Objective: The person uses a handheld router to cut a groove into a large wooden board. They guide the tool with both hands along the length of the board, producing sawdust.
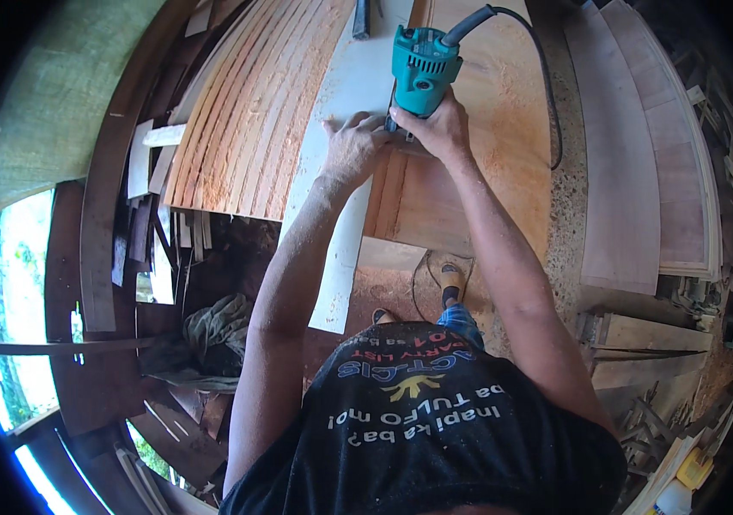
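Note:
A teal trim router [425, 73] with a black cord stands on a wooden panel [508, 112], against the right edge of a long pale board [332, 266]. My right hand [442, 129] is wrapped round the lower part of its body, thumb across the near side. Over the pale board lies my left hand [354, 148], its fingers bent at the router's base and one outer finger spread to the left. The contact of the left fingertips with the base is partly hidden. Long parallel grooves [250, 112] run along the panel's left part, and sawdust covers both hands.
The router's cord [548, 94] loops down over the panel's right side. A dark tool or clamp end [361, 19] rests on the pale board's far part. Curved-looking panels [615, 154] lean at right. Scrap wood and a crumpled cloth [216, 330] lie at left.

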{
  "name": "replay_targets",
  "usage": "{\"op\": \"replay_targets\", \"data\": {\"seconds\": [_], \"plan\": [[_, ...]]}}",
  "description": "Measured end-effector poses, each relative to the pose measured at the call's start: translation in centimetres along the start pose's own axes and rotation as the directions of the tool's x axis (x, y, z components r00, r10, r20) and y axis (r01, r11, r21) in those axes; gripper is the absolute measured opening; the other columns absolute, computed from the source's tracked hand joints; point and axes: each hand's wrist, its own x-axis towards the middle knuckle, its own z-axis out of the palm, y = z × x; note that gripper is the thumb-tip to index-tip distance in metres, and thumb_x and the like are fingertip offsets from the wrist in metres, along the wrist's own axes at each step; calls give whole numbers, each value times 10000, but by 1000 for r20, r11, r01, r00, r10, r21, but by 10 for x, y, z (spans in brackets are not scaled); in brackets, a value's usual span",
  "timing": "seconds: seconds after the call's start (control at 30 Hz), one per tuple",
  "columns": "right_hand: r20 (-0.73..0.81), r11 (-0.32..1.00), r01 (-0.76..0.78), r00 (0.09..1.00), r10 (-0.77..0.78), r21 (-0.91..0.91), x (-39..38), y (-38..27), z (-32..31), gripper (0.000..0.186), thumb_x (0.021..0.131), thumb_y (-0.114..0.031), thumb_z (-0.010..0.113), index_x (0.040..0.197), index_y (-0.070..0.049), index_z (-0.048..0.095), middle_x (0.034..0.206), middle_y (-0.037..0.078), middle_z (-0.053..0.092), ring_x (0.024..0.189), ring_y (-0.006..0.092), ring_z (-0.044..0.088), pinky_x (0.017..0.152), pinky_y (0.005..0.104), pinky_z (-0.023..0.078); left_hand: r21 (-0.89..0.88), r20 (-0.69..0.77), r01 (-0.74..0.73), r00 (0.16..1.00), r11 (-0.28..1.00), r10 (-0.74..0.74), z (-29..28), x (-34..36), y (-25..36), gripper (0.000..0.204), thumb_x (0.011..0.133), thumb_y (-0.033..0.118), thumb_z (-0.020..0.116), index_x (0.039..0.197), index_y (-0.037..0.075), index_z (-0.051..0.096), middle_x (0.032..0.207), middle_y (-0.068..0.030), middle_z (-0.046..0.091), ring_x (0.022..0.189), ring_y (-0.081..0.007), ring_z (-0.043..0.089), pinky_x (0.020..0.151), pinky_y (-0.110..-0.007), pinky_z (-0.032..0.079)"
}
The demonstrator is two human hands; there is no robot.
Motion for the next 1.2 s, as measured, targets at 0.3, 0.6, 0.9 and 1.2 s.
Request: {"op": "replay_targets", "data": {"seconds": [0.3, 0.6, 0.9, 1.2], "plan": [[38, 999, -29, 999, 30, -15, 7, 1, 0, 788, 622, -504, 804, 1143, 10, 513, 969, 207, 678, 909, 354, 677, 814, 440, 543, 16, 8, 19, 1000, 1000, -19, 1, 7, -3, 168, 775, 294, 713, 928, 228, 726, 1180, 30, 631, 1157, -197, 556, 799, -544, 372], [36, 1000, -27, 999, 28, -14, 18, 9, 3, 791, 615, -520, 803, 1149, -9, 522, 984, 195, 682, 922, 353, 676, 826, 444, 538, -30, 89, 34, 996, 999, -31, 10, 18, -13, 156, 849, 378, 633, 971, 323, 713, 1165, 49, 621, 1190, -194, 518, 849, -740, 335], [28, 997, -44, 999, 46, -58, 23, 11, 3, 808, 605, -529, 806, 1148, -1, 523, 995, 198, 681, 932, 349, 675, 832, 438, 536, 11, 32, 3, 999, 1000, -3, 8, 24, -13, 148, 791, 347, 692, 900, 256, 734, 1130, 45, 635, 1090, -199, 577, 809, -488, 382], [16, 1000, -9, 1000, 9, -3, 30, 15, 5, 828, 604, -542, 804, 1157, 9, 528, 1003, 202, 680, 933, 349, 676, 827, 430, 541, 0, 30, 0, 1000, 1000, 0, 12, 32, -17, 134, 797, 346, 678, 906, 294, 735, 1088, 45, 637, 1080, -201, 583, 801, -478, 385]]}}
